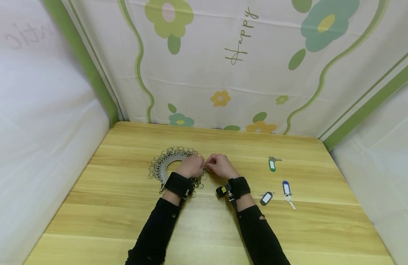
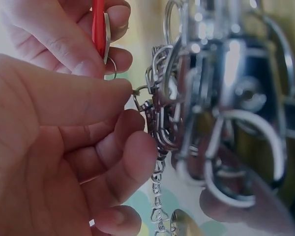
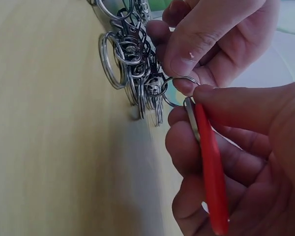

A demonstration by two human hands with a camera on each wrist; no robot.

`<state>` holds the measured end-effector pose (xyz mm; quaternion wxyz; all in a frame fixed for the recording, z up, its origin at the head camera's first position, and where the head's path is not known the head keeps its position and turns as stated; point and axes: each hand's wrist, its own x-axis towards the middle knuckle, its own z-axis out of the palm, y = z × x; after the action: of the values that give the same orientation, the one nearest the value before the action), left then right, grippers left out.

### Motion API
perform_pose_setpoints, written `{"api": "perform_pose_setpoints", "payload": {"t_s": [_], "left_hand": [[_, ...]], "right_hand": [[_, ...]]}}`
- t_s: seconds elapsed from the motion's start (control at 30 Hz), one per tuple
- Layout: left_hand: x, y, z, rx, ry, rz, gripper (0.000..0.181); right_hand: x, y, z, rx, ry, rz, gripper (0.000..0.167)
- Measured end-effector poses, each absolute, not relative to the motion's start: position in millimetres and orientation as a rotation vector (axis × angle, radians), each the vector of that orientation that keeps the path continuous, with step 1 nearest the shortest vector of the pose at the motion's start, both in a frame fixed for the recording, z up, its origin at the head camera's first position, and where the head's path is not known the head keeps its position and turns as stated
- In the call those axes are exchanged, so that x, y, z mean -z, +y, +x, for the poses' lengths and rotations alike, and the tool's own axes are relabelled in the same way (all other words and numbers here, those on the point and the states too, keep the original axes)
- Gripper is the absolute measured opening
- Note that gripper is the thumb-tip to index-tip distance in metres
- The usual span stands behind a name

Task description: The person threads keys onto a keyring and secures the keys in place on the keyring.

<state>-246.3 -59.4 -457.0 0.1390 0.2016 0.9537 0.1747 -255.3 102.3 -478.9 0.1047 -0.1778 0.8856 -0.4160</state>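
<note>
On my head view I have the left hand (image 1: 190, 166) and the right hand (image 1: 221, 165) close together over the pale wood-grain table (image 1: 101, 221), their fingers almost meeting at the right side of a curved, silver-grey metal plate (image 1: 163, 169). Many shiny metal split rings (image 1: 179, 149) hang around its outer edge, linked on by short chains, and the left hand covers part of the plate.

My right wrist view shows the detail: the right hand is clamped, thumb against fingers, on a slim red plastic key tag (image 3: 211, 172), with a silver metal key (image 3: 191, 118) lying alongside it. At the upper end of the tag, between both hands, I see a thin round wire ring (image 3: 179, 77) at the end of the chained cluster. The left hand has its thumb and forefinger pinched together on this ring, its other fingers loosely bent. I cannot tell whether the key is threaded onto it.

To the right of the hands, well apart from the plate, three more tags lie on the table with silver keys: a green plastic tag (image 1: 272, 165) farthest back, a blue plastic tag (image 1: 286, 187), and a black plastic tag (image 1: 266, 198) nearest the right forearm.
</note>
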Motion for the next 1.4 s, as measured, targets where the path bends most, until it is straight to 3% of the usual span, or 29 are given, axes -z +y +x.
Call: {"api": "perform_pose_setpoints", "payload": {"t_s": [0.37,1.07,1.4], "left_hand": [[455.4,-56.4,-244.6,-0.49,2.747,0.583,0.03],[448.3,-63.7,-239.1,-0.689,2.746,0.624,0.015],[447.5,-75.7,-241.3,-0.751,2.762,0.596,0.032]], "right_hand": [[478.3,104.2,-253.4,1.191,2.565,-0.546,0.007],[462.2,106.5,-269.1,0.729,2.608,-0.71,0.005],[463.9,109.2,-290.3,0.538,2.672,-0.78,0.005]]}}
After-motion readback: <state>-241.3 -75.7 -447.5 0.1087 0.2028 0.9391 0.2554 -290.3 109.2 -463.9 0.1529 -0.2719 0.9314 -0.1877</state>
